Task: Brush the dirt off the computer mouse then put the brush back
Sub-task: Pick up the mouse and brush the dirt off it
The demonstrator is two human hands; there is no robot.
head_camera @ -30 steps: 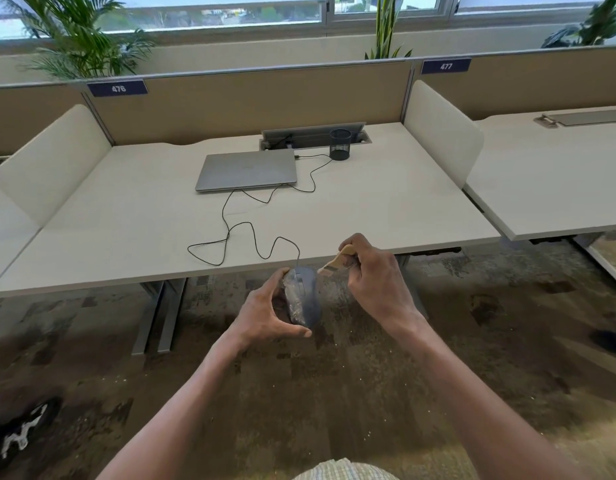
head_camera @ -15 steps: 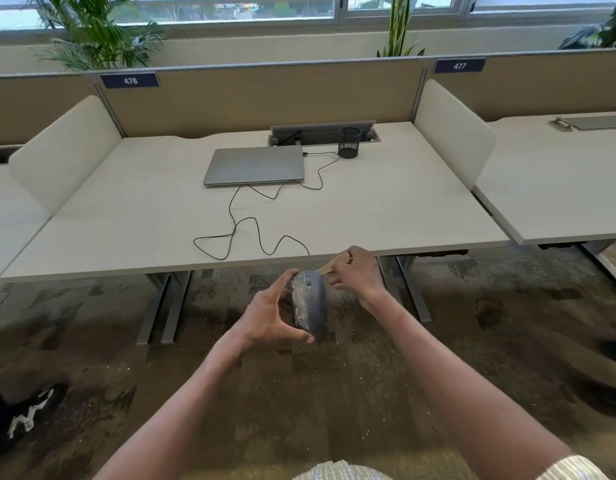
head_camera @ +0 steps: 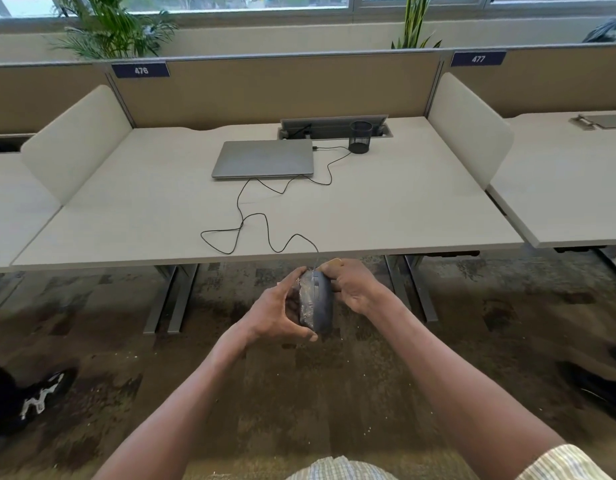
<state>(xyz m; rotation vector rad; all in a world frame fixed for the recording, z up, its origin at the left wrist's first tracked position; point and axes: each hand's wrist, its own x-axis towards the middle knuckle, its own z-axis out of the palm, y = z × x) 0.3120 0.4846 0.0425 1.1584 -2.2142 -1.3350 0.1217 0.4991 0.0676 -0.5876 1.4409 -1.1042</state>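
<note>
A dark grey wired computer mouse (head_camera: 317, 301) with pale dust on its left side is held upright in front of the desk edge, over the floor. My left hand (head_camera: 280, 311) grips it from the left, thumb under its lower end. My right hand (head_camera: 351, 285) is pressed against the mouse's right side with curled fingers; a small wooden tip of the brush (head_camera: 335, 261) shows above the knuckles, the bristles are hidden. The mouse's black cable (head_camera: 251, 230) loops over the desk toward the laptop.
A closed grey laptop (head_camera: 265, 159) lies at the back of the white desk (head_camera: 161, 216), beside a black mesh pen cup (head_camera: 360, 137) and a cable hatch. White side dividers flank the desk. Desk legs stand below. Dark shoes show at the left and right floor edges.
My right hand has moved down and in against the mouse's right side, hiding most of the brush. The mouse has been turned more upright. The view has shifted slightly.
</note>
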